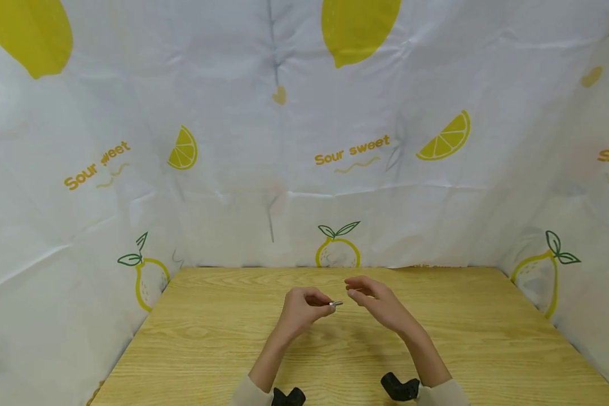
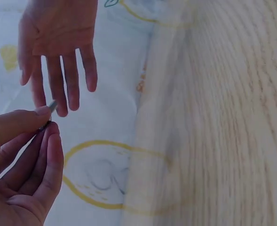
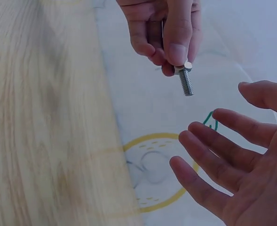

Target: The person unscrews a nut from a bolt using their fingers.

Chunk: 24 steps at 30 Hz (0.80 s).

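Pinching one bolt [image 3: 187, 84]: one left hand [image 1: 300, 311] | nearby: one right hand [image 1: 380, 303]

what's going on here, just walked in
A person is holding a small metal bolt, pinched at its wider end between the thumb and fingers of the left hand, so the threaded part sticks out toward the right hand. The right hand is open and close by, but not touching the bolt. Both hands are over a wooden table, with a lemon-print sheet behind it.
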Each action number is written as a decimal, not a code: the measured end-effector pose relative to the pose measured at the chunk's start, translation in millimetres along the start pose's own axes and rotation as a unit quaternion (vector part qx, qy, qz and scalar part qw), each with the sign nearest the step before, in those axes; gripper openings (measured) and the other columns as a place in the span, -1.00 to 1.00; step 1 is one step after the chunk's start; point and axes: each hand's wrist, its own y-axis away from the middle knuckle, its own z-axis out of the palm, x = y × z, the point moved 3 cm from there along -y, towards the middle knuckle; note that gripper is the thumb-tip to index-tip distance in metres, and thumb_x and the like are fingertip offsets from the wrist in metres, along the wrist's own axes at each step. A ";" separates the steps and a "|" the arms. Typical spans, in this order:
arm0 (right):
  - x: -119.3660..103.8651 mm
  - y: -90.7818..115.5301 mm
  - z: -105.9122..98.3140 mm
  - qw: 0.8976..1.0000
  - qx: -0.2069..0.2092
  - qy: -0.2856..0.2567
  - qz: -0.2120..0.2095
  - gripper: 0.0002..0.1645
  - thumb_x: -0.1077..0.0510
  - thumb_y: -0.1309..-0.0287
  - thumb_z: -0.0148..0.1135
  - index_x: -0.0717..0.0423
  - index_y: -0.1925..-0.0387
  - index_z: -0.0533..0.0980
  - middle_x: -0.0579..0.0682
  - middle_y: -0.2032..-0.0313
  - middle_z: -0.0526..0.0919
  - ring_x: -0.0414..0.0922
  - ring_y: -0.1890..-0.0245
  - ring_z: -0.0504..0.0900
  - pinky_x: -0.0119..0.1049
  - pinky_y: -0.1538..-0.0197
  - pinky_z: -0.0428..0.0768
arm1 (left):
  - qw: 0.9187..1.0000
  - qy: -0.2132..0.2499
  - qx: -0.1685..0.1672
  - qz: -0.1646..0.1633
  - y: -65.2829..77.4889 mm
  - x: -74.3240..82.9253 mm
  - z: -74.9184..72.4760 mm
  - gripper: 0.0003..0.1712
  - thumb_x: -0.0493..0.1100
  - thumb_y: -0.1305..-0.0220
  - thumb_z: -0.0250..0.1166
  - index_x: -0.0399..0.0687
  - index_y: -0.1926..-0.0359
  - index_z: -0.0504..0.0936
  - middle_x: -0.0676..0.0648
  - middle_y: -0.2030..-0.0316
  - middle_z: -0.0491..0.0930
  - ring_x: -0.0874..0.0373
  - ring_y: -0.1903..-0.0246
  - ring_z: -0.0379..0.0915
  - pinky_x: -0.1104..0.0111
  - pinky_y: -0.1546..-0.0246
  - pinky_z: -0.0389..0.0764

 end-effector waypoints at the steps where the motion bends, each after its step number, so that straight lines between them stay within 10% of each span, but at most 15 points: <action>1: -1.3 -0.3 -1.1 1.000 -0.001 0.000 -0.004 -0.46 -0.01 -0.57 0.07 0.25 -0.36 0.44 0.28 -0.30 0.55 0.20 -0.24 0.59 -0.06 -0.16 0.71 | 1.000 0.003 -0.002 0.005 0.2 3.1 -0.8 -0.92 -0.21 -0.18 0.54 -0.12 0.32 0.82 -0.10 0.34 0.80 0.26 0.38 0.73 0.41 0.33 0.73; 14: -34.4 0.1 -6.0 0.994 -0.053 -0.088 0.030 -0.43 -0.09 -0.60 -0.01 0.35 -0.14 0.58 0.28 0.00 0.75 0.15 0.01 0.76 -0.01 -0.03 0.77 | 0.996 0.016 -0.033 0.082 9.8 56.0 -17.7 -0.92 -0.29 -0.17 0.54 -0.13 0.29 0.82 -0.17 0.33 0.80 0.25 0.38 0.74 0.38 0.28 0.78; 24: -43.6 3.7 5.4 0.991 -0.100 -0.092 -0.005 -0.60 0.03 -0.52 0.16 0.32 0.05 0.68 0.29 0.20 0.76 -0.07 0.19 0.77 -0.13 0.06 0.76 | 0.985 0.015 -0.028 0.170 14.1 62.0 -15.9 -0.95 -0.34 -0.17 0.52 -0.18 0.32 0.81 -0.17 0.35 0.78 0.24 0.36 0.72 0.26 0.21 0.80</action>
